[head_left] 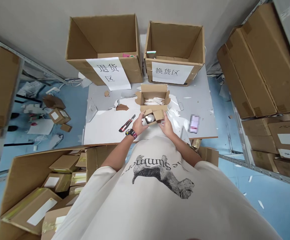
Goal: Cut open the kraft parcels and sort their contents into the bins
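Note:
Between my hands is a small cardboard box (pixel 159 115) with its top flaps up. Inside it a rounded, shiny silver object (pixel 150 118) shows; its kind I cannot make out. My left hand (pixel 139 124) grips the left side of the box, a watch on its wrist. From the right, my right hand (pixel 167 125) holds the opposite side. Just behind stands a larger open carton (pixel 154 108) with white paper or packing material (pixel 155 101) in it. A red and black utility knife (pixel 127 123) lies left of my left hand.
Two big open cartons stand at the back, a left one (pixel 134 71) and a right one (pixel 148 71), both with paper signs. A phone (pixel 194 123) lies at the table's right. A bin of parcels (pixel 17 173) is at lower left; stacked cartons (pixel 255 63) rise at right.

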A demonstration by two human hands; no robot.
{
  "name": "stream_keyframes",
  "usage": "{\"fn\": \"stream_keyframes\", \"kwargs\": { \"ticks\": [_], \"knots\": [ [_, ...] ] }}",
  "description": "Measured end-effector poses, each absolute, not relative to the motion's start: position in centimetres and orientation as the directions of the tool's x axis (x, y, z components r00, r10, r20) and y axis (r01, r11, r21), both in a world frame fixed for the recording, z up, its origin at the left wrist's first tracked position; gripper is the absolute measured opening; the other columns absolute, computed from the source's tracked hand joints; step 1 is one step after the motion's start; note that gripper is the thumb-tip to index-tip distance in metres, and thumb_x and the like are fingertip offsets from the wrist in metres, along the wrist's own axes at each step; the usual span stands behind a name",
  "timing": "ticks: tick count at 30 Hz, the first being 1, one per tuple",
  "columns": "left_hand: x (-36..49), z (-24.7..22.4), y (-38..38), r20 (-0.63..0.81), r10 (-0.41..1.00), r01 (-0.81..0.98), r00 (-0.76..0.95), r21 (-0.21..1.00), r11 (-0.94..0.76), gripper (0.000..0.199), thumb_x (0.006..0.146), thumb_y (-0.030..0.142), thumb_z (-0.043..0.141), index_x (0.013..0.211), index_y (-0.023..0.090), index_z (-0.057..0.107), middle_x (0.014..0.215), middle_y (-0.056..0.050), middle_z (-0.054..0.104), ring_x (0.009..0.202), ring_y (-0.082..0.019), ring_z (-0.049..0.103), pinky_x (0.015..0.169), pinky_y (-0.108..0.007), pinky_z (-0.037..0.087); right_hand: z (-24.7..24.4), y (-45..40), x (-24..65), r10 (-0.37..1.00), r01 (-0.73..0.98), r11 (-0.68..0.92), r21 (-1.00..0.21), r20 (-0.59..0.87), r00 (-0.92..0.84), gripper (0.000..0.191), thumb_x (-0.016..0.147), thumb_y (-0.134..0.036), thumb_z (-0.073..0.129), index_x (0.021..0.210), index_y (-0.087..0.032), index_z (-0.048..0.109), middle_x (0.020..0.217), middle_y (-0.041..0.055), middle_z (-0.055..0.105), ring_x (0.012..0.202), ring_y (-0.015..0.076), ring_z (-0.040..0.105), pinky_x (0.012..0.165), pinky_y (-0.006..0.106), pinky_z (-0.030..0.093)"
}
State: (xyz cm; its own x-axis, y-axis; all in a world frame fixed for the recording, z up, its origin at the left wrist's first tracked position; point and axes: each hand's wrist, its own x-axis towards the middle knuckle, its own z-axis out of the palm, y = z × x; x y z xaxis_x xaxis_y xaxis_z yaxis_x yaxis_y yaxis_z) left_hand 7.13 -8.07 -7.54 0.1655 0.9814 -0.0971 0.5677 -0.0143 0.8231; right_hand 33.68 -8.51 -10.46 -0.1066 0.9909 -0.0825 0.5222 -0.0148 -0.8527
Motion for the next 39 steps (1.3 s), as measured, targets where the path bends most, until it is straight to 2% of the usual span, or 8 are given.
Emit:
{"fn": "stream_keyframes", "kwargs": {
  "ticks": [3,6,10,15,18,22,30,39],
  "knots": [
    [7.6,-7.6,-8.2,-0.09,0.988,0.559,0.126,0.829,0.005,0.123,0.084,0.034,0.099,0.188,0.032,0.033,0.168,-0.016,0.072,0.151,-0.039,0.072,0.114,-0.056,0.069,-10.3,-8.0,33.1,0.991,0.459,-0.051,-0.887,-0.101,-0.086,0.111,0.099,-0.034,0.079,0.195,-0.027,0.024,0.135,0.0148,0.083,0.106,0.032,0.08,0.101,0.054,0.073],
    [8.0,-7.6,-8.6,-0.085,0.991,0.546,0.106,0.837,0.014,0.121,0.087,0.046,0.1,0.187,0.03,0.033,0.169,-0.018,0.071,0.152,-0.039,0.072,0.113,-0.055,0.07,-9.5,-7.9,32.9,0.994,0.423,-0.034,-0.905,-0.076,-0.083,0.116,0.098,-0.044,0.086,0.195,-0.029,0.025,0.153,0.0193,0.076,0.11,0.0325,0.08,0.098,0.054,0.075],
    [8.3,-7.3,-8.8,-0.089,0.989,0.528,0.116,0.849,0.014,0.102,0.093,0.055,0.096,0.179,0.031,0.046,0.169,-0.017,0.071,0.153,-0.039,0.072,0.112,-0.055,0.07,-8.3,-8.0,32.7,0.996,0.418,-0.001,-0.909,-0.036,-0.077,0.116,0.099,-0.049,0.087,0.195,-0.027,0.025,0.167,0.0229,0.065,0.123,0.0346,0.078,0.098,0.051,0.076],
    [8.4,-6.7,-8.8,-0.066,0.991,0.511,0.117,0.86,-0.003,0.068,0.101,0.05,0.084,0.162,0.032,0.062,0.164,-0.011,0.073,0.146,-0.035,0.075,0.114,-0.056,0.068,-6.3,-8.2,32.3,0.995,0.499,0.065,-0.864,0.017,-0.102,0.095,0.112,-0.047,0.069,0.195,-0.028,0.027,0.168,0.022,0.063,0.131,0.0333,0.074,0.099,0.046,0.075],
    [8.6,-6.3,-9.0,-0.064,0.992,0.541,0.105,0.841,-0.003,0.05,0.103,0.045,0.079,0.149,0.031,0.07,0.16,-0.011,0.076,0.141,-0.033,0.076,0.114,-0.055,0.068,-4.9,-8.2,32.0,0.989,0.537,0.128,-0.834,0.065,-0.134,0.084,0.115,-0.045,0.062,0.193,-0.029,0.035,0.167,0.0209,0.064,0.136,0.0334,0.071,0.102,0.046,0.074],
    [8.6,-6.0,-9.2,-0.059,0.991,0.55,0.117,0.835,-0.015,0.038,0.103,0.043,0.078,0.139,0.03,0.074,0.166,-0.011,0.072,0.149,-0.034,0.071,0.114,-0.054,0.068,-4.0,-8.1,31.6,0.977,0.508,0.194,-0.839,0.121,-0.173,0.071,0.117,-0.041,0.058,0.188,-0.032,0.049,0.157,0.0174,0.067,0.138,0.0318,0.07,0.103,0.043,0.072],
    [8.4,-6.3,-9.4,-0.084,0.989,0.516,0.125,0.857,0.008,0.061,0.094,0.045,0.09,0.149,0.031,0.066,0.162,-0.011,0.074,0.146,-0.034,0.074,0.117,-0.056,0.067,-4.2,-7.8,31.1,0.921,0.611,0.359,-0.705,0.161,-0.355,0.053,0.121,-0.036,0.055,0.171,-0.033,0.072,0.157,0.0151,0.069,0.135,0.0331,0.07,0.124,0.053,0.062],
    [8.9,-6.9,-9.5,-0.069,0.995,0.506,0.078,0.862,0.02,0.079,0.092,0.04,0.09,0.162,0.029,0.054,0.161,-0.015,0.073,0.147,-0.035,0.076,0.113,-0.055,0.069,-3.6,-7.2,30.2,0.807,0.684,0.514,-0.518,0.02,-0.591,0.047,0.121,-0.033,0.06,0.164,-0.03,0.078,0.171,0.0125,0.07,0.147,0.0385,0.059,0.125,0.059,0.056]
  ]
}}
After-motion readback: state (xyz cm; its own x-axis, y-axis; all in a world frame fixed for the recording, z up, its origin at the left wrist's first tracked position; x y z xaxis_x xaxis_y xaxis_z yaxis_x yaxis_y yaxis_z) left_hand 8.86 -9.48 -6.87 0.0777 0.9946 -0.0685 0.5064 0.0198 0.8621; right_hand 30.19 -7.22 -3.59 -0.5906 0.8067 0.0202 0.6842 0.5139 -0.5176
